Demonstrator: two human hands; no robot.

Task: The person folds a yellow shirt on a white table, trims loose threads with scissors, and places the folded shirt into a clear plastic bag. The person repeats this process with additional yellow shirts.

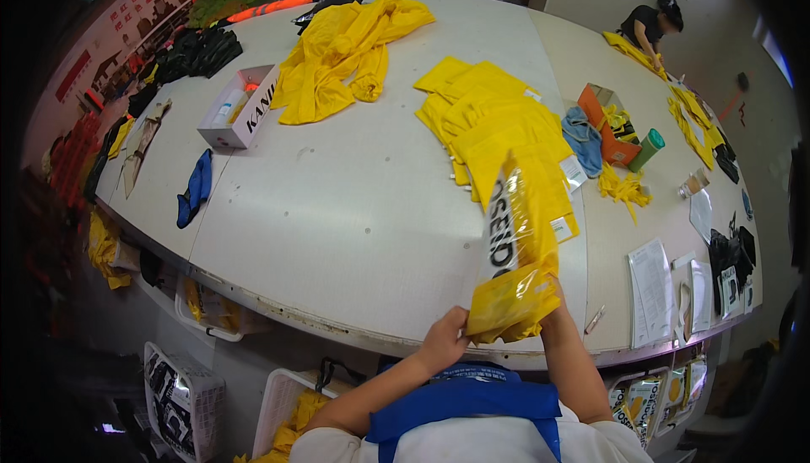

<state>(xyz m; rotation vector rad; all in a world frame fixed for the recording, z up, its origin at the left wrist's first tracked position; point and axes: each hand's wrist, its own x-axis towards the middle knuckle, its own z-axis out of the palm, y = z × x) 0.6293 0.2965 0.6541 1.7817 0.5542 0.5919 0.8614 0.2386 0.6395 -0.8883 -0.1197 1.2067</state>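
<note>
A clear plastic bag (502, 235) with large black lettering on a white panel is in front of me, above the table's near edge. Folded yellow garment material (538, 235) shows in and behind the clear film. My left hand (445, 338) pinches the bag's lower left corner. At the lower right, my right hand (554, 308) is against the bag, its fingers mostly hidden by film and yellow material. Just beyond lies an overlapping pile of folded yellow garments (500, 108), several with white tags.
A loose yellow garment (354, 45) and white box (243, 115) lie farther off. At right are an orange box (607, 124), green container (648, 149), yellow strips (623, 187) and papers (650, 292). Plastic baskets (272, 400) stand below the edge. Another person (648, 29) handles yellow fabric.
</note>
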